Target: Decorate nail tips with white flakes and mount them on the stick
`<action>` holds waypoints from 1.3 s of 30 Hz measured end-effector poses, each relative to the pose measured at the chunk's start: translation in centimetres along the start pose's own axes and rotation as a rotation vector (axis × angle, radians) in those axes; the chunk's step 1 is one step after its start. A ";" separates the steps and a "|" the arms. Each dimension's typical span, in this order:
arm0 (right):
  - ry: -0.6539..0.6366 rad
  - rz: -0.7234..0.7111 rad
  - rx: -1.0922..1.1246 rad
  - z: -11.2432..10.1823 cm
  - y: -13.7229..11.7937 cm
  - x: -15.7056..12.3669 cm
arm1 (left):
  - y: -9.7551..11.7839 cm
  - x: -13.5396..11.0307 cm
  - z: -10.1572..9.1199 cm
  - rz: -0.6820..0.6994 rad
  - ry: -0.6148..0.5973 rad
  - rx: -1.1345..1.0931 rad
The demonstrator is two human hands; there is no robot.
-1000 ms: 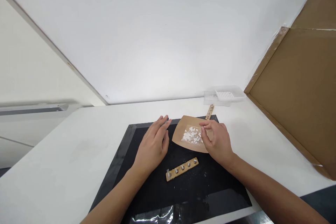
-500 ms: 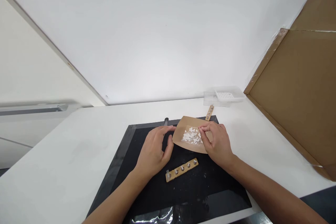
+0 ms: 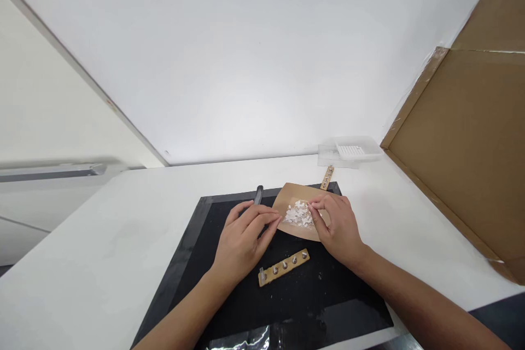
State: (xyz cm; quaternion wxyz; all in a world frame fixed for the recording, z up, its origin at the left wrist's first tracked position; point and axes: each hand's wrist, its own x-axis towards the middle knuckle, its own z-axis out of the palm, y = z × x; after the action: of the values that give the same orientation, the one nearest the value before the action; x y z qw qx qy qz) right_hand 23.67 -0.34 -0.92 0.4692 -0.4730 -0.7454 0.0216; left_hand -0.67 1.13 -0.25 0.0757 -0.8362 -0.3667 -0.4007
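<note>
A brown paper tray (image 3: 285, 197) with raised edges lies on the black mat, holding a heap of small white pieces (image 3: 299, 214). Over its right side my right hand (image 3: 337, 224) is closed in a pinch, with what looks like one small white piece at the fingertips. My left hand (image 3: 246, 235) has thumb and fingers pressed together at the tray's left edge; what they pinch is too small to make out. In front of the tray, a narrow tan strip (image 3: 290, 266) carries a row of several metal-rimmed holes with white pegs in them, and a clear upright piece (image 3: 262, 274) stands at its left end.
The black mat (image 3: 348, 295) rests on a white table (image 3: 102, 240). Behind my left hand is a dark handle-like object (image 3: 258, 194). Farther back are a second tan strip (image 3: 327, 178) and a clear plastic box (image 3: 371, 147). A cardboard panel (image 3: 459, 158) borders the right side.
My left hand has moved right and its thumb and fingers have come together at the tray's edge, uncovering more of the dark handle. My right hand's pinch has shifted slightly left.
</note>
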 end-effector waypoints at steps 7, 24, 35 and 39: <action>-0.008 0.000 -0.008 0.1 0.1 -0.1 | -0.1 -0.1 -0.1 0.050 0.027 0.016; -0.019 0.018 -0.026 0.2 0.3 -0.1 | 0.0 -0.4 0.5 0.050 -0.117 -0.015; -0.028 0.031 -0.010 0.2 0.2 -0.1 | -0.8 0.4 -1.0 0.171 -0.314 0.080; -0.018 0.030 -0.001 0.2 0.2 -0.2 | -1.6 0.6 -1.4 0.202 -0.358 0.126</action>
State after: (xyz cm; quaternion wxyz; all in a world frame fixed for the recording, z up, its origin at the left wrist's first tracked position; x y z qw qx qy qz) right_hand 23.69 -0.29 -1.25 0.4619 -0.4839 -0.7426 0.0326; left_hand -2.35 2.00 0.92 0.1014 -0.9201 -0.3130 -0.2124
